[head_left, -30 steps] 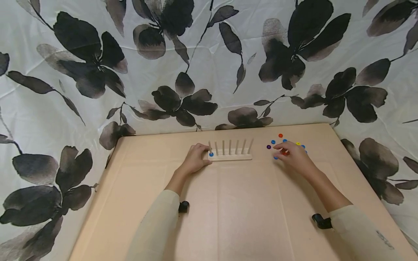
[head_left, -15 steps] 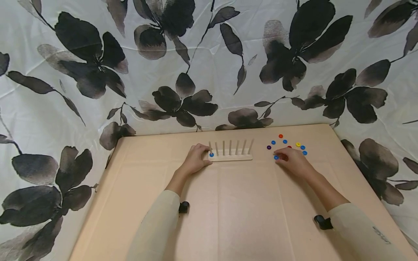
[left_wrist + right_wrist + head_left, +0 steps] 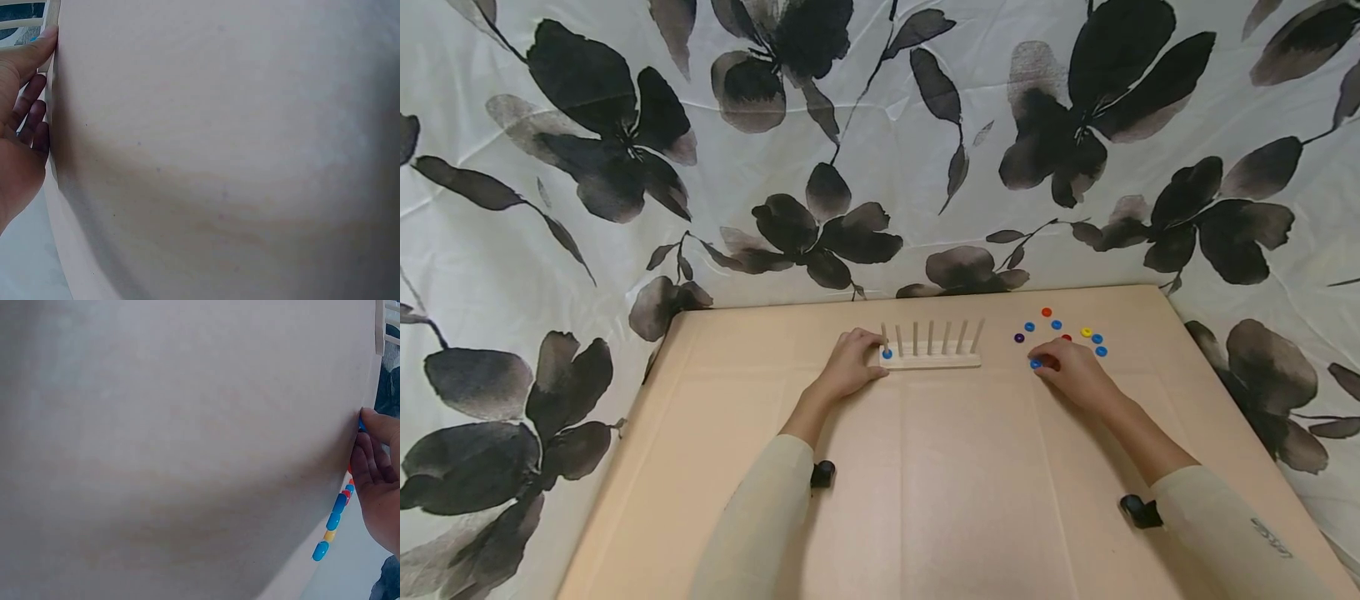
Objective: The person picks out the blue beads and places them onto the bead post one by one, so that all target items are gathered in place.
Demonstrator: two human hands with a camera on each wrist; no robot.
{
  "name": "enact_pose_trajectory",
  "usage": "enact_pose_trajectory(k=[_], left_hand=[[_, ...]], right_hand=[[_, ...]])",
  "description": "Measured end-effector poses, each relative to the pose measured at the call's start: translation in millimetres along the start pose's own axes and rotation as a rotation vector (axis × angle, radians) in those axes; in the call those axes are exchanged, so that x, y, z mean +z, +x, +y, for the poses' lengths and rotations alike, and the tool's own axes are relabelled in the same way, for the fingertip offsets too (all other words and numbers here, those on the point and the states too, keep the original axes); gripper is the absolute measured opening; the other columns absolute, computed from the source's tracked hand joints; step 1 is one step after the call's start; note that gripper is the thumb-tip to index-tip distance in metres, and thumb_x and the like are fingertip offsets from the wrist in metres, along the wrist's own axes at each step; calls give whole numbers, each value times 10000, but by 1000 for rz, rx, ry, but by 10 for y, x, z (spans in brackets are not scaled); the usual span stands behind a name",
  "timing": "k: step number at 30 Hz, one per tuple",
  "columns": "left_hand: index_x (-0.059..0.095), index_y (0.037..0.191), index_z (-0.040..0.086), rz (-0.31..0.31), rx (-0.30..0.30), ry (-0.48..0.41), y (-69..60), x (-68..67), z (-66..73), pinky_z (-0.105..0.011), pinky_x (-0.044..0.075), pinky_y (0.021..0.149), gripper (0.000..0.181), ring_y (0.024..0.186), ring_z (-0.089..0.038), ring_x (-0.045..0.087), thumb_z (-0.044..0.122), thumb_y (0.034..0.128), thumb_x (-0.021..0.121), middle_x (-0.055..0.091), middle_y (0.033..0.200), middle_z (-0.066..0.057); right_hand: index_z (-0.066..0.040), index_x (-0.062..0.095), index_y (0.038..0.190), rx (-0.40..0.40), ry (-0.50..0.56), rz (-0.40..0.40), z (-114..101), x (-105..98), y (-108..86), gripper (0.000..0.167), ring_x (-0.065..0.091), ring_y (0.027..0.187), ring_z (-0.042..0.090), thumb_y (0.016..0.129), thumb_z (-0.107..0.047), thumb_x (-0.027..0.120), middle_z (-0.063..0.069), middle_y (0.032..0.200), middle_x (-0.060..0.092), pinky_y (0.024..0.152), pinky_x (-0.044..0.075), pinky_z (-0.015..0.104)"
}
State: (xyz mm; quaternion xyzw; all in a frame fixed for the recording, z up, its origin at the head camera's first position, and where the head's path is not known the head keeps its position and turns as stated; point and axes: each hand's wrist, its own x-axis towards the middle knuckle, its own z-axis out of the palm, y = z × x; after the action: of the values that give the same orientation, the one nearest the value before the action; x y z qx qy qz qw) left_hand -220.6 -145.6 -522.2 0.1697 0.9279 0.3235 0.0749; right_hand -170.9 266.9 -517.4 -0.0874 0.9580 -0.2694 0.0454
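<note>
A light wooden rack [image 3: 931, 362] with a row of upright pegs stands near the table's far edge. One blue bead [image 3: 887, 354] sits low on its leftmost peg. My left hand [image 3: 850, 365] grips the rack's left end, thumb at the front; in the left wrist view the thumb [image 3: 39, 49] presses against the wood. To the right of the rack, my right hand [image 3: 1075, 373] pinches another blue bead [image 3: 1036, 363] at table level. The right wrist view shows this blue bead [image 3: 362, 424] between thumb and fingers, partly hidden.
Loose beads lie scattered around and behind my right hand: a purple bead [image 3: 1018, 337], a yellow bead [image 3: 1086, 332], an orange-red bead [image 3: 1047, 312] and several blue ones. A floral cloth [image 3: 820, 125] hangs behind the table [image 3: 970, 467].
My right hand has come down from over the red beads to the near blue bead and now pinches it. The left hand stays on the rack's end.
</note>
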Motion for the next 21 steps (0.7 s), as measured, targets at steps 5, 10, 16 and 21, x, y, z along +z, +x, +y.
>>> enact_pose_trajectory(k=[5, 10, 16, 21], left_hand=[[646, 1353, 111, 3, -3, 3, 9, 4, -4, -434, 389, 1133, 552, 1297, -291, 462, 237, 859, 857, 588, 1355, -87], [645, 1357, 102, 0, 2, 0, 17, 13, -14, -435, 386, 1136, 558, 1295, -296, 465, 244, 861, 856, 588, 1361, -93], [646, 1362, 100, -3, 2, -7, 14, 13, -16, -436, 381, 1141, 563, 1301, -296, 463, 246, 860, 856, 587, 1370, -95], [650, 1354, 100, 2, 7, 5, 13, 7, -13, -438, 382, 1134, 557, 1300, -293, 467, 239, 857, 858, 595, 1365, -92]], right_hand=[[-34, 729, 1168, 10, 1, -9, 3, -5, 8, 226, 595, 955, 283, 949, -87, 742, 166, 1101, 675, 881, 585, 457], [-40, 716, 1125, 4, 11, -7, 8, -18, 2, 194, 591, 922, 261, 944, -98, 751, 132, 1040, 674, 841, 573, 394], [-51, 706, 1112, -25, 24, 8, -13, -43, -9, 196, 602, 883, 225, 937, -116, 764, 84, 979, 698, 807, 565, 331], [-71, 712, 1115, -25, 48, 12, -59, -72, 1, 190, 601, 899, 230, 946, -140, 761, 69, 975, 696, 793, 541, 308]])
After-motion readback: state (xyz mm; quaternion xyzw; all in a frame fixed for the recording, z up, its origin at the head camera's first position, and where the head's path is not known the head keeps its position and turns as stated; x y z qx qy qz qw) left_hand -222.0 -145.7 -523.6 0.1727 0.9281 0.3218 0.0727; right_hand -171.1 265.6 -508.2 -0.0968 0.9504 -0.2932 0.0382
